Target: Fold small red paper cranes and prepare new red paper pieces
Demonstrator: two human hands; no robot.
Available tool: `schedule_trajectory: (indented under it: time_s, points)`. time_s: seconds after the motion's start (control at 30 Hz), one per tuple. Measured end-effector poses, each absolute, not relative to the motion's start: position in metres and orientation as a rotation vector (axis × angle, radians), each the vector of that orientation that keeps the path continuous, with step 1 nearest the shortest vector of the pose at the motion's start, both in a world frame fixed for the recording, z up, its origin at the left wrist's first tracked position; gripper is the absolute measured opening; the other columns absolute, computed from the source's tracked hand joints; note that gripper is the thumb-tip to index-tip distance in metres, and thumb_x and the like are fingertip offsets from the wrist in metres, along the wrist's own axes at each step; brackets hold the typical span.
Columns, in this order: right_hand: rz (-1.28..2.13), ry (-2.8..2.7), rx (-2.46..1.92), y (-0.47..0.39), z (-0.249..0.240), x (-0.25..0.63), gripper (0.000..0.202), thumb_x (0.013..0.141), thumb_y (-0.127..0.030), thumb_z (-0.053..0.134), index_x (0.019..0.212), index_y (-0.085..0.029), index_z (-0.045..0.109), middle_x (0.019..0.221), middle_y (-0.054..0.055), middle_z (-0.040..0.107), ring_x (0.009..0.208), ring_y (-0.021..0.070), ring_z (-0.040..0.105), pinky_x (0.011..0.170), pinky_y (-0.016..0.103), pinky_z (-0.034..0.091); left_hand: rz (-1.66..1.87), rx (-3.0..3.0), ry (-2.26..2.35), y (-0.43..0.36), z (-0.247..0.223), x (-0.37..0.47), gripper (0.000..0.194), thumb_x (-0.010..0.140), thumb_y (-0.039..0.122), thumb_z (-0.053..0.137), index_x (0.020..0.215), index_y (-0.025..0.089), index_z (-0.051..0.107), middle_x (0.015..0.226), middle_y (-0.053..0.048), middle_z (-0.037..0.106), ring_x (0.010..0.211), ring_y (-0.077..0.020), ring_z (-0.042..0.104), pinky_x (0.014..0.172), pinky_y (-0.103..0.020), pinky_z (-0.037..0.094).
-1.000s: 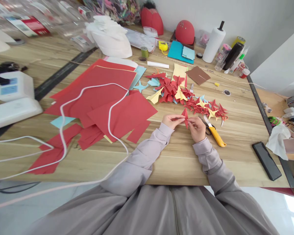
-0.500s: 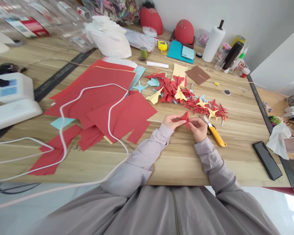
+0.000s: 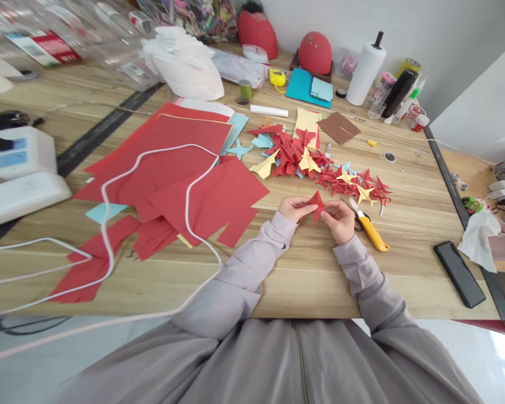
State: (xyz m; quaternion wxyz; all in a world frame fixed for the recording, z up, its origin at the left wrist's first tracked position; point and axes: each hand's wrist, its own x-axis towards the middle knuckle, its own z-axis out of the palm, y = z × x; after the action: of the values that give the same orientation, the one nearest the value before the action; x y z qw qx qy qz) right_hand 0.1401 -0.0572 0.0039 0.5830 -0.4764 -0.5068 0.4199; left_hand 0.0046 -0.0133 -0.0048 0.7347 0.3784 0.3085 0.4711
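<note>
A folded red paper star (image 3: 317, 201) is held up over the table between both hands. My left hand (image 3: 295, 210) pinches its left side between thumb and fingers. On its right side, my right hand (image 3: 339, 220) pinches the paper with thumb and forefinger. Behind the hands spreads a heap of folded paper stars (image 3: 292, 151), mostly red with some yellow and blue. A yellow utility knife (image 3: 373, 232) lies just right of my right hand, with the dark handle of small scissors (image 3: 357, 224) partly hidden near it.
Red paper sheets (image 3: 185, 168) lie stacked at the left, crossed by a white cable (image 3: 188, 207). A black phone (image 3: 459, 275) rests near the right edge. Along the back stand a white paper-towel-like cylinder (image 3: 365, 76), a yellow tape measure (image 3: 277, 78) and a tissue pack (image 3: 189, 70).
The red paper star has turned slightly in the fingers and shifted a little left. My right hand has moved slightly left with it; my left hand keeps its pinch.
</note>
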Motion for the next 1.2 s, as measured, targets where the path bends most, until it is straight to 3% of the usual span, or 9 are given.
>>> schedule_trajectory:
  time_s: [0.2, 0.47, 0.83, 1.0, 1.2]
  points:
    - [0.524, -1.477, -1.226, -0.0615, 0.0033, 0.1418, 0.027, 0.073, -0.026, 0.065, 0.098, -0.023, 0.055, 0.089, 0.003, 0.063, 0.057, 0.0098, 0.055, 0.05, 0.025, 0.046, 1.069, 0.952, 0.769, -0.0083, -0.0101, 0.0033, 0.039, 0.049, 0.035, 0.081, 0.081, 0.013, 0.073, 0.081, -0.008, 0.072, 0.074, -0.0209, 0.067, 0.076, -0.037, 0.054]
    - [0.317, -1.634, -1.198, -0.0625, 0.0081, 0.143, 0.008, 0.078, -0.021, 0.058, 0.083, -0.023, 0.064, 0.085, 0.005, 0.063, 0.068, 0.0151, 0.058, 0.052, 0.028, 0.048, 1.068, 0.94, 0.714, -0.0109, -0.007, 0.0035, 0.034, 0.051, 0.031, 0.081, 0.08, 0.015, 0.073, 0.08, -0.005, 0.072, 0.072, -0.0183, 0.066, 0.077, -0.035, 0.053]
    - [0.648, -1.354, -1.138, -0.0583, 0.0017, 0.1417, 0.012, 0.074, -0.031, 0.066, 0.077, -0.02, 0.063, 0.075, 0.003, 0.063, 0.066, 0.0143, 0.06, 0.057, 0.028, 0.05, 1.089, 0.992, 0.757, -0.0118, -0.0039, 0.0042, 0.035, 0.048, 0.031, 0.082, 0.076, 0.013, 0.073, 0.072, -0.006, 0.072, 0.068, -0.0192, 0.066, 0.068, -0.032, 0.055]
    - [0.976, -1.156, -1.089, -0.0584, 0.0048, 0.1389, 0.027, 0.071, -0.037, 0.068, 0.088, -0.021, 0.055, 0.068, -0.001, 0.062, 0.052, 0.0103, 0.057, 0.045, 0.023, 0.045, 1.141, 0.901, 0.742, -0.0105, -0.0075, 0.0052, 0.035, 0.045, 0.029, 0.083, 0.075, 0.013, 0.072, 0.072, -0.005, 0.072, 0.063, -0.0164, 0.065, 0.067, -0.032, 0.055]
    - [1.056, -1.155, -1.063, -0.0566, 0.0043, 0.1366, 0.036, 0.066, -0.03, 0.074, 0.093, -0.021, 0.051, 0.066, -0.004, 0.061, 0.052, 0.0092, 0.057, 0.046, 0.021, 0.045, 1.171, 0.964, 0.826, -0.01, -0.0086, 0.0063, 0.035, 0.043, 0.028, 0.083, 0.072, 0.012, 0.071, 0.07, -0.005, 0.071, 0.063, -0.0166, 0.064, 0.066, -0.032, 0.054]
